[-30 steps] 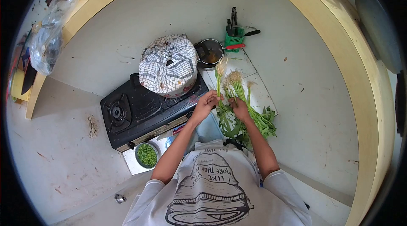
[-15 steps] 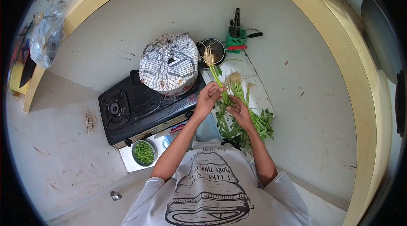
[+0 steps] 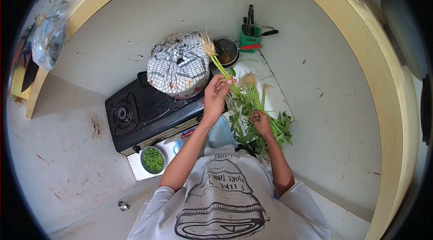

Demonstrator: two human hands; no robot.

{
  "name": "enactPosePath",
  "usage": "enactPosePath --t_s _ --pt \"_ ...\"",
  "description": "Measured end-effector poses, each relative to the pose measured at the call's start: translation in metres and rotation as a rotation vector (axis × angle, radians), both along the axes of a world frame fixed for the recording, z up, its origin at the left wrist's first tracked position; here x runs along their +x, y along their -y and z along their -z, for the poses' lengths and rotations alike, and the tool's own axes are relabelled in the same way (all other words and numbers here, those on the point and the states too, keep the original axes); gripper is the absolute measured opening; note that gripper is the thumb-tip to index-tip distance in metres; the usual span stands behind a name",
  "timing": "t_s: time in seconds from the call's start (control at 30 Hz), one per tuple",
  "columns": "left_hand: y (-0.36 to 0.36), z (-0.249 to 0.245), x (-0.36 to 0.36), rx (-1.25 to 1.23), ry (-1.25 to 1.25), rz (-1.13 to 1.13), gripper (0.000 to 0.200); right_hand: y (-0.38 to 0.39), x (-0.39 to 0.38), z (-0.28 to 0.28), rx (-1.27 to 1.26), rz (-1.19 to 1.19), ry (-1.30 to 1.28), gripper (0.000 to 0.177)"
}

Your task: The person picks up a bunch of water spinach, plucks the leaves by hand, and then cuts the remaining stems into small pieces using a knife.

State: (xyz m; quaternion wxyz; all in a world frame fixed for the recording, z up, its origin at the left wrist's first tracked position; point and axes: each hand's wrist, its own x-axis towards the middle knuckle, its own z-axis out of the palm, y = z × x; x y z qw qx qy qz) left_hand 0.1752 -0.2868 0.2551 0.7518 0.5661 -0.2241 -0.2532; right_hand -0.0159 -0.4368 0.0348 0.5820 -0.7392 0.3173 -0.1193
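Now your left hand (image 3: 216, 92) pinches one stem (image 3: 219, 66), pulled up clear of the bunch (image 3: 251, 100); your right hand (image 3: 260, 123) stays closed on it.

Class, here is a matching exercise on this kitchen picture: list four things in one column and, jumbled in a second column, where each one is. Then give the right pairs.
Things
1. black-and-white checked cloth bundle
2. small round metal bowl of chopped greens
3. green plastic utensil basket
4. single green stalk with pale roots

Places
A. held up in the left hand
B. on top of the black gas stove
C. below the stove's front edge, nearer the person
D. beside the round metal pot

Pairs: 1-B, 2-C, 3-D, 4-A
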Motion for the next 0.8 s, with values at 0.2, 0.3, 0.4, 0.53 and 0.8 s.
enactPosePath --t_s 0.2,0.3,0.4,0.53,0.8 --pt "-0.014 -0.006 -0.006 0.003 0.069 0.08 0.022 0.009 -0.003 -0.037 -0.377 0.062 -0.204 0.039" --pt "-0.029 -0.002 -0.014 0.098 0.123 0.159 0.024 0.01 -0.005 -0.064 -0.66 0.128 -0.176 0.044" --pt "-0.045 0.015 -0.022 0.167 0.173 0.218 0.025 0.01 0.003 -0.101 -0.574 0.152 0.085 0.038" --pt "-0.062 0.033 -0.036 0.232 0.181 0.298 0.026 -0.019 0.015 -0.184 0.34 0.021 0.32 0.034" --pt "-0.106 0.025 -0.051 0.376 0.149 0.278 0.026 -0.061 0.031 -0.177 0.41 -0.061 0.423 0.011"
